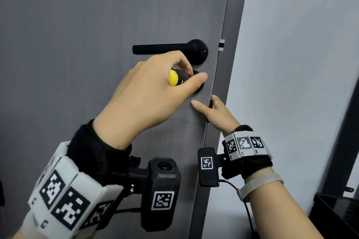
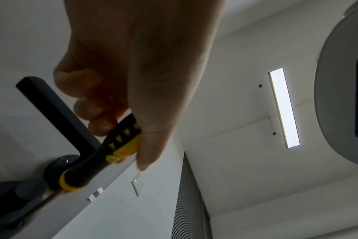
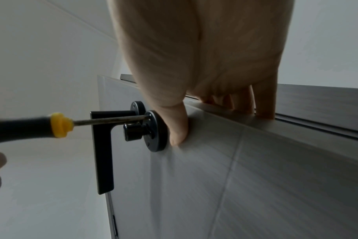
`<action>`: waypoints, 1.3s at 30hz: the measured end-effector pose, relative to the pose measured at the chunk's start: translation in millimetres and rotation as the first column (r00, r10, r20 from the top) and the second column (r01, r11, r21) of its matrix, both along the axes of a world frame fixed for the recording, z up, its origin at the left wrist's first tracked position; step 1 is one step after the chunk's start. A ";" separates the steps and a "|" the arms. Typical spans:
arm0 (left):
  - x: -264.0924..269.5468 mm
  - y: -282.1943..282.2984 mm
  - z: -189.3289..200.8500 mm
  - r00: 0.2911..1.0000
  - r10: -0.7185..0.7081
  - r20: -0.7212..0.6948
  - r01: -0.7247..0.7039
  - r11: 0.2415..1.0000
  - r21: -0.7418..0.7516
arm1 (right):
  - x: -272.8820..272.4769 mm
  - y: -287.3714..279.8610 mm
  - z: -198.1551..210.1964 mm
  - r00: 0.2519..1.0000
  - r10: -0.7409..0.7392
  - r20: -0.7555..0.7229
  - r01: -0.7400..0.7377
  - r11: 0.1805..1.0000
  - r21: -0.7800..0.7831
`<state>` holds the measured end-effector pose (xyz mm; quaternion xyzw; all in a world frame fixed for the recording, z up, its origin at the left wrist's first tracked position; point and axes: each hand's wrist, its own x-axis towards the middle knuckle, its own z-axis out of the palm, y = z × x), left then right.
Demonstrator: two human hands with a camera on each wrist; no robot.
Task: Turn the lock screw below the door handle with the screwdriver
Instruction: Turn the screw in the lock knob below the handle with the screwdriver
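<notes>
A black lever door handle (image 1: pixel 165 48) sits on a grey door (image 1: pixel 77 25). Just below it is a round black lock plate (image 3: pixel 156 131) with a knob; most of it is hidden behind my left hand in the head view. My left hand (image 1: pixel 155 91) grips a black and yellow screwdriver (image 1: pixel 177 77) by its handle. The metal shaft (image 3: pixel 108 120) reaches the upper part of the lock plate. My right hand (image 1: pixel 215 112) holds the door's edge below the lock, thumb (image 3: pixel 177 127) flat on the door face and fingers (image 3: pixel 241 101) curled round the edge.
A pale wall (image 1: pixel 291 64) lies to the right of the door's edge (image 1: pixel 221 83). A dark frame and a black shelf (image 1: pixel 334 211) stand at the lower right. A strip light (image 2: pixel 284 107) is overhead.
</notes>
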<state>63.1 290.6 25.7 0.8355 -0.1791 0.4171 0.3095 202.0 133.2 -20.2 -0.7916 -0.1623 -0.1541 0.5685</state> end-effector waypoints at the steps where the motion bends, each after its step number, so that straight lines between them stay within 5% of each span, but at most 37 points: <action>1: 0.2 -4.1 -1.3 1.000 -0.022 0.004 0.022 0.998 -0.067 | -1.0 0.2 0.3 1.000 -0.003 0.001 0.003 1.000 -0.001; 7: 10.3 -14.7 -5.2 0.986 -0.111 0.127 0.146 0.940 -0.310 | -3.7 0.3 0.6 1.000 -0.004 0.000 0.004 1.000 -0.019; 19: 6.4 7.5 0.6 0.993 -0.104 0.050 0.089 0.967 0.240 | 4.9 -4.4 -0.2 1.000 -0.002 0.008 0.002 0.998 -0.059; 25: 4.8 12.7 4.4 0.994 -0.089 0.058 0.064 0.937 0.343 | 3.8 -3.7 -0.6 0.999 -0.019 0.029 0.021 0.998 -0.054; 32: 9.1 -3.7 -8.0 0.995 -0.027 0.092 0.042 0.986 -0.160 | 0.7 -1.2 -0.6 1.000 -0.017 0.017 0.017 1.000 0.005; 39: 1.5 4.7 -8.8 0.998 0.042 0.047 -0.029 0.966 -0.257 | -0.1 0.5 0.0 1.000 -0.010 0.010 0.010 1.000 0.002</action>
